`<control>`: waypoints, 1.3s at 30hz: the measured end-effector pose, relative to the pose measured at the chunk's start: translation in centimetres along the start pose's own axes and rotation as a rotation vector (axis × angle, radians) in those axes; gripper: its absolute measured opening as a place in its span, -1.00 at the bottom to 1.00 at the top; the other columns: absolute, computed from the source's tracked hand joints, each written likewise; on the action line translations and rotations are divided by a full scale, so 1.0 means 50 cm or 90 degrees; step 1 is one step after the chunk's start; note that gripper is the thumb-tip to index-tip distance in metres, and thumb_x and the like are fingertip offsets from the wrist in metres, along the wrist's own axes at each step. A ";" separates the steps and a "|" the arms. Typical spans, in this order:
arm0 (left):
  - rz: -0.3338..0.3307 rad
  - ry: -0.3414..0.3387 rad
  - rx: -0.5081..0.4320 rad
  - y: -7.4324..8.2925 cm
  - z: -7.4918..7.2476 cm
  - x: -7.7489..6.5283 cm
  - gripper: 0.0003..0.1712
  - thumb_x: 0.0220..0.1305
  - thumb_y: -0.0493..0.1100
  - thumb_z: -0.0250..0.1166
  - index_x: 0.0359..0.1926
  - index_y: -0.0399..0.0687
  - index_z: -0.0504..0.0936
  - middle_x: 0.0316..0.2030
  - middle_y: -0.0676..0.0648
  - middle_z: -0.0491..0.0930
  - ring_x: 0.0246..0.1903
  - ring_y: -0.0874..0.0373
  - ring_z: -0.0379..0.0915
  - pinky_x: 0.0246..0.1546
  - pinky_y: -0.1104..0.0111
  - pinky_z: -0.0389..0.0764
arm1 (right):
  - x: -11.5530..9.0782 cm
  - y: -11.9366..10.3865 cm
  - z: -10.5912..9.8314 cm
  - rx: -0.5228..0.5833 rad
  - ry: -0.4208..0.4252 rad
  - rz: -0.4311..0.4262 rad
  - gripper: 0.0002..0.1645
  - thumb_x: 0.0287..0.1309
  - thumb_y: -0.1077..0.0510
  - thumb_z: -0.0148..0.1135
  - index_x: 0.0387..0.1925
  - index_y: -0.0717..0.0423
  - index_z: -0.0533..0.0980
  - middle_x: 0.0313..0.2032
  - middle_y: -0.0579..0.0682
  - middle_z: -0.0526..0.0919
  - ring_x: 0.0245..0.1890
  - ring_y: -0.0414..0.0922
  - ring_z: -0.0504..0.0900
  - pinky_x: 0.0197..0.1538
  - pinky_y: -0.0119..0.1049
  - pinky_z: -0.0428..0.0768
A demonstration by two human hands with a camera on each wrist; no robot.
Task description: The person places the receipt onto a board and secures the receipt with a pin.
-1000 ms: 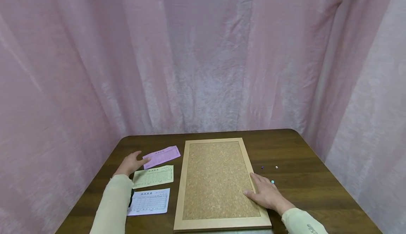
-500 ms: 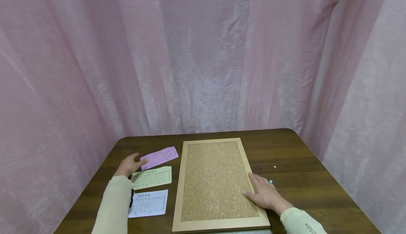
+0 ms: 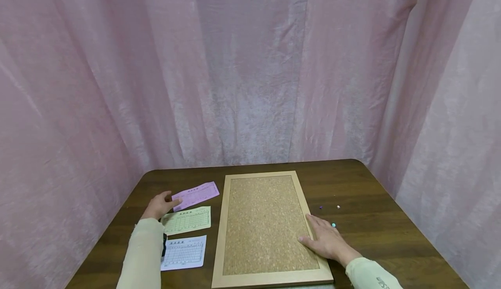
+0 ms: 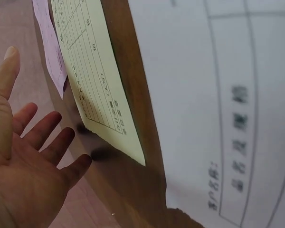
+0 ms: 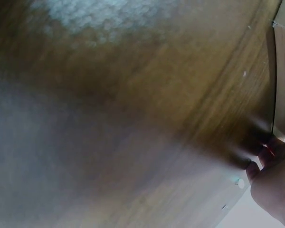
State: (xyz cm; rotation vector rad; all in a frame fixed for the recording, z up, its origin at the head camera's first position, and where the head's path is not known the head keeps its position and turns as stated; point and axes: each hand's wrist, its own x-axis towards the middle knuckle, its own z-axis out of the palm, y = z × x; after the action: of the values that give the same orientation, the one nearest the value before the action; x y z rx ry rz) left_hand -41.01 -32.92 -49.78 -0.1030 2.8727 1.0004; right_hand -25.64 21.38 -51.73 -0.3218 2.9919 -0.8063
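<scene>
My left hand [image 3: 159,205] is at the left of the table, thumb stretched over the left end of a pink paper slip [image 3: 199,194]. In the left wrist view this hand [image 4: 35,166] has its fingers spread, with nothing between them. Below the pink one lie a pale green slip [image 3: 188,220] and a white slip [image 3: 185,252], all printed with ruled grids. A cork board [image 3: 270,219] in a light wooden frame lies at the centre. My right hand [image 3: 326,238] rests on its right frame edge, fingers straight, thumb over the cork.
Right of the board are small pieces: a purple one [image 3: 321,207], a white one [image 3: 338,206] and a teal one [image 3: 333,225] close by the right fingers. Pink curtains [image 3: 242,71] hang around the dark wooden table [image 3: 375,223].
The head view has shifted slightly, so everything appears a little further left. Against the slips and the board, both hands keep their places.
</scene>
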 end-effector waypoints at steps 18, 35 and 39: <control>-0.025 0.003 -0.105 -0.005 0.013 0.007 -0.12 0.33 -0.08 0.34 0.44 -0.43 0.13 0.32 -0.53 0.20 0.29 -0.44 0.15 0.28 -0.23 0.19 | -0.003 -0.001 0.001 -0.002 0.016 -0.005 0.01 0.26 -0.31 0.18 0.46 0.28 0.18 0.38 0.34 0.27 0.38 0.35 0.17 0.30 0.40 0.08; -0.043 0.006 -0.078 -0.029 0.023 0.015 -0.09 0.32 0.01 0.35 0.43 -0.45 0.16 0.38 -0.51 0.12 0.34 -0.48 0.01 0.30 -0.27 0.09 | 0.001 0.002 0.005 0.002 0.007 -0.002 0.02 0.26 -0.32 0.19 0.47 0.27 0.17 0.39 0.33 0.26 0.39 0.35 0.16 0.30 0.39 0.08; -0.042 0.015 -0.066 -0.026 0.024 0.014 -0.13 0.31 -0.01 0.35 0.39 -0.49 0.21 0.36 -0.53 0.14 0.33 -0.48 0.03 0.29 -0.27 0.11 | 0.000 0.006 0.007 -0.004 0.010 -0.004 0.01 0.27 -0.32 0.17 0.47 0.27 0.17 0.39 0.33 0.26 0.39 0.35 0.17 0.31 0.38 0.08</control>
State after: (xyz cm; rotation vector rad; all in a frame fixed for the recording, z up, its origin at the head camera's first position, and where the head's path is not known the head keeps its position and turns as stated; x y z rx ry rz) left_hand -41.52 -33.21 -51.60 -0.2177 2.8167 1.1417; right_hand -25.66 21.46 -52.16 -0.3265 3.0108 -0.8041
